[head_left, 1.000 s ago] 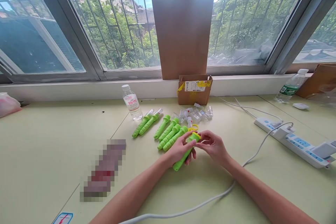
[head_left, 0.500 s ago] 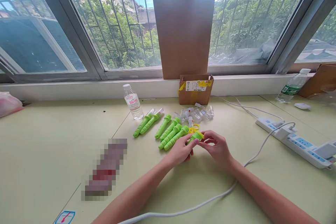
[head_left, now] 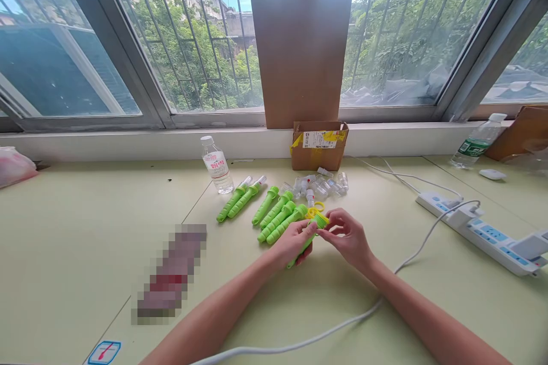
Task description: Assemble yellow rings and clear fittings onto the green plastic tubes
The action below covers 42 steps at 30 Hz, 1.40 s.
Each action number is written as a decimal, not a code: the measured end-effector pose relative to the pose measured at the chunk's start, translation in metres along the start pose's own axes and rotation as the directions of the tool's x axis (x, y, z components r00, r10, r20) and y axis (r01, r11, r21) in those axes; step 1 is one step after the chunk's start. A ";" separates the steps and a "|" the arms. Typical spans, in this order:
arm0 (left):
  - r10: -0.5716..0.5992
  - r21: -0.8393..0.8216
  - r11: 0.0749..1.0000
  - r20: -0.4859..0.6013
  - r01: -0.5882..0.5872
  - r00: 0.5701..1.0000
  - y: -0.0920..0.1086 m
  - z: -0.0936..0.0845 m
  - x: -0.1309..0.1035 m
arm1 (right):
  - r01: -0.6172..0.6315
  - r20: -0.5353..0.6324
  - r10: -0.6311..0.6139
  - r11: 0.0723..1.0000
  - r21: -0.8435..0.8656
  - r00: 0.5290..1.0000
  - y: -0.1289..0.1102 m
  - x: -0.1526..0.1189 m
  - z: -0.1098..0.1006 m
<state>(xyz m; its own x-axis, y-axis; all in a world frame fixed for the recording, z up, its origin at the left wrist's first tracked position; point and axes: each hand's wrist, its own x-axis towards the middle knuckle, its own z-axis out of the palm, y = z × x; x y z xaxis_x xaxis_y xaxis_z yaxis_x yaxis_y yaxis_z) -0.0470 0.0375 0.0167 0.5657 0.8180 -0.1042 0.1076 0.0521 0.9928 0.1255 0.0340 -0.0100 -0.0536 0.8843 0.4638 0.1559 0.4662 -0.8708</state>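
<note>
My left hand (head_left: 294, 241) is closed around a green ribbed plastic tube (head_left: 319, 220), whose threaded end tilts up and to the right and whose narrow tip shows below my fingers. A yellow ring (head_left: 326, 219) sits around that threaded end. Thumb and fingers of my right hand (head_left: 349, 239) pinch at the ring's right edge; the exact contact is partly hidden. Left of my hands lie several more green tubes (head_left: 287, 224) without tops. Two green tubes with clear tops (head_left: 247, 198) lie farther left. Loose yellow rings (head_left: 315, 210) rest just behind the held tube.
Small clear plastic bottles (head_left: 323, 187) are heaped before a cardboard box (head_left: 319, 157). A water bottle (head_left: 217, 166) stands at the left. To the right lie a power strip (head_left: 483, 231) and a white cable (head_left: 334, 328) crossing under my right forearm. A pixelated object (head_left: 171, 274) lies left.
The held tube has tilted, so its lower tip now shows beneath my left hand. Both hands have shifted slightly left, with the right fingers still at the yellow ring.
</note>
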 end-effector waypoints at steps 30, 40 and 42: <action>0.029 -0.014 0.999 -0.102 -0.031 0.994 -0.008 0.007 0.004 | -0.002 -0.123 -0.005 0.998 -0.057 0.992 0.001 -0.002 0.000; 0.172 0.176 0.978 -0.400 -0.109 0.900 -0.013 0.016 0.005 | -0.063 -0.135 0.058 0.998 -0.027 0.989 0.010 -0.001 -0.003; 0.151 0.161 0.983 -0.397 -0.094 0.905 -0.013 0.015 0.005 | -0.077 -0.092 0.076 0.997 -0.007 0.993 0.010 0.000 -0.004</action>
<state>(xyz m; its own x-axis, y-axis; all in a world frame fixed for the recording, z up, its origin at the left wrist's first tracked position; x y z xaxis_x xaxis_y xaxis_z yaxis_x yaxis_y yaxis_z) -0.0333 0.0320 0.0024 0.2040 0.9758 0.0790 0.1843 -0.1175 0.9758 0.1311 0.0383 -0.0182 0.0490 0.9111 0.4093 0.1660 0.3967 -0.9028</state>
